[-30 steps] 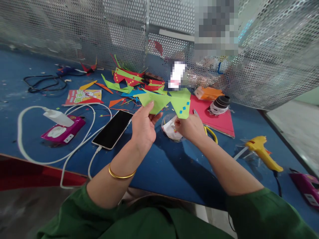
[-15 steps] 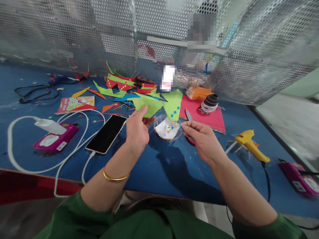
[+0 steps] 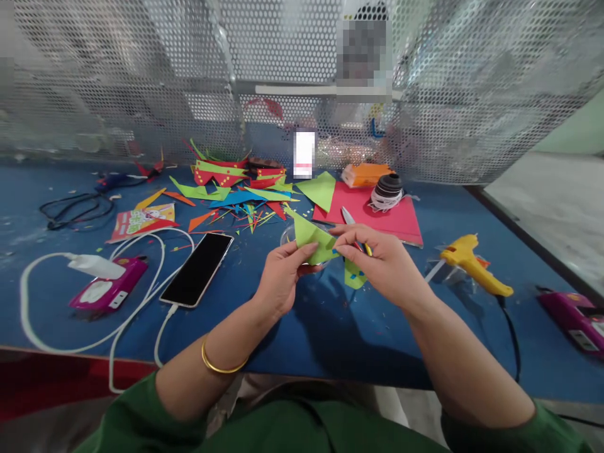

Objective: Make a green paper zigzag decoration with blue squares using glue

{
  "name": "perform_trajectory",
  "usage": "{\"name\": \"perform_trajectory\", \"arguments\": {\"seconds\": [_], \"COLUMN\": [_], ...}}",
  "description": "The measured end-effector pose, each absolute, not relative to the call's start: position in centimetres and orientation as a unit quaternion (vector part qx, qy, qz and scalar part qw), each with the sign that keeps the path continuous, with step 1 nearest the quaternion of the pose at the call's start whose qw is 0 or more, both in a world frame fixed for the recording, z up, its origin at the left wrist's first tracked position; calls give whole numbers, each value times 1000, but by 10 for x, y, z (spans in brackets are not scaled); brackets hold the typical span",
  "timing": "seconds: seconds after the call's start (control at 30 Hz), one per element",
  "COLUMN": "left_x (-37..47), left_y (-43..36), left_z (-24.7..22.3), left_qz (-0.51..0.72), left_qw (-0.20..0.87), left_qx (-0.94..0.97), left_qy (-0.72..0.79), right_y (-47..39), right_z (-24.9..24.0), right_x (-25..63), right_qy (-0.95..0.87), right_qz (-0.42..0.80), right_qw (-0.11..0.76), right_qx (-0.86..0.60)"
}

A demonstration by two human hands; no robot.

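Note:
A green paper cutout (image 3: pixel 309 236), shaped like an eye mask, is gripped between the thumb and fingers of my left hand (image 3: pixel 278 280). Its far side, dotted with small blue squares (image 3: pixel 355 277), hangs below the fingers of my right hand (image 3: pixel 382 261). My right fingertips pinch a small blue paper square (image 3: pixel 335 251) against the cutout's middle. Behind the cutout, a clear round dish (image 3: pixel 285 236) is mostly hidden. Scissors (image 3: pixel 348 216) lie just beyond my right hand, their handles partly covered by it.
Coloured paper masks (image 3: pixel 219 173) and scraps are heaped at the back. A phone (image 3: pixel 198 269) with a white cable and a purple power strip (image 3: pixel 111 286) lie left. To the right are a red sheet (image 3: pixel 401 217), a black-and-white cord bundle (image 3: pixel 387 192) and a yellow glue gun (image 3: pixel 474 264).
The green cutout has come lower and turned, its dotted side now at lower right. My right hand has brought the blue square from over the dish's edge to the cutout.

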State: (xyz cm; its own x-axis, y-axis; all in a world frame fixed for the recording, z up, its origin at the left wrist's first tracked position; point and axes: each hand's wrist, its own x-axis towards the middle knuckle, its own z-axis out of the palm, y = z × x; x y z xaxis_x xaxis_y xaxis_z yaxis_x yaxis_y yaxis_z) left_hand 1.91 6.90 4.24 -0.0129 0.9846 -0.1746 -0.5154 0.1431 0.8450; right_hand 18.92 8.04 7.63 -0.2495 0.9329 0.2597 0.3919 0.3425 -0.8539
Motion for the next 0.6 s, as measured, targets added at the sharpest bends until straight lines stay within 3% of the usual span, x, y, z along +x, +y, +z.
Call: {"name": "perform_trajectory", "arguments": {"seconds": [0.3,0.47,0.6], "left_x": [23,21,20], "left_y": [64,59,56], "left_z": [44,46,43], "left_qz": [556,616,591], "left_qw": [642,498,410], "left_qx": [328,408,515], "left_qy": [414,453,466], "right_y": [82,81,80], "right_z": [68,68,67], "right_x": [195,201,201], "right_qy": [-721,-699,-709], "right_qz": [310,291,269], "right_qw": [360,394,408], "right_qx": [-505,-522,-508]}}
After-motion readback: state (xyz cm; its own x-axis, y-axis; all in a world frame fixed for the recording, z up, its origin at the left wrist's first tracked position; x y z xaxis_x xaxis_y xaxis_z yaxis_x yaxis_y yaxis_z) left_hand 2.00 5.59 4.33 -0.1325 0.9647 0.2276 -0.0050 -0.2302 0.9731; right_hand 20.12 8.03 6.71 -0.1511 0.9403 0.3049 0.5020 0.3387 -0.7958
